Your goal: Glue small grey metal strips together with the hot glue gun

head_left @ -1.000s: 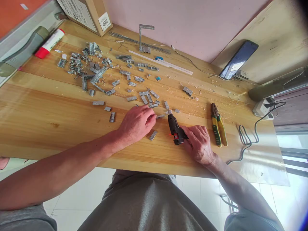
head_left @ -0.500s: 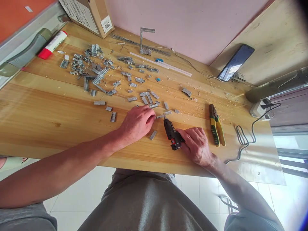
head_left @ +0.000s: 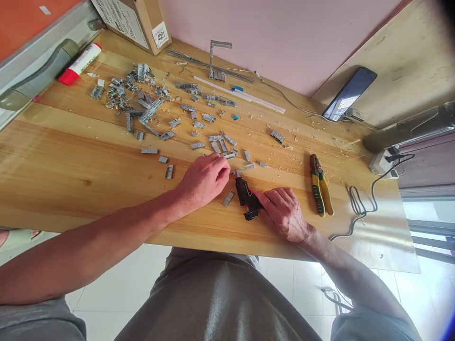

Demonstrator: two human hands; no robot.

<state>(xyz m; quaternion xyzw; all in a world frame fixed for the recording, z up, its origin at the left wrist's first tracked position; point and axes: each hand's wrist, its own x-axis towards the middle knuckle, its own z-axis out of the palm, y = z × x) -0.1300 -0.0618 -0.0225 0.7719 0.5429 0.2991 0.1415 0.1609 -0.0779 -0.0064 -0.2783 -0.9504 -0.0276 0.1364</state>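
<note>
My right hand is wrapped round the grip of a black glue gun, its nozzle pointing away from me. The nozzle tip is close to my left fingertips and beside a small grey metal strip on the table. My left hand rests low over the wood with thumb and fingers pinched together; what they hold, if anything, is hidden. Just in front of the hands lie several short, staple-like grey strips. One more strip lies between my left hand and the glue gun.
Pliers lie to the right, near a cable. A phone leans at the back right. A grey angled frame stands near white sticks. Metal scraps, a red-capped tube and a cardboard box are at left.
My right hand has moved the glue gun slightly left, bringing its nozzle closer to my left fingertips. My left hand has stayed nearly in place, still pinched.
</note>
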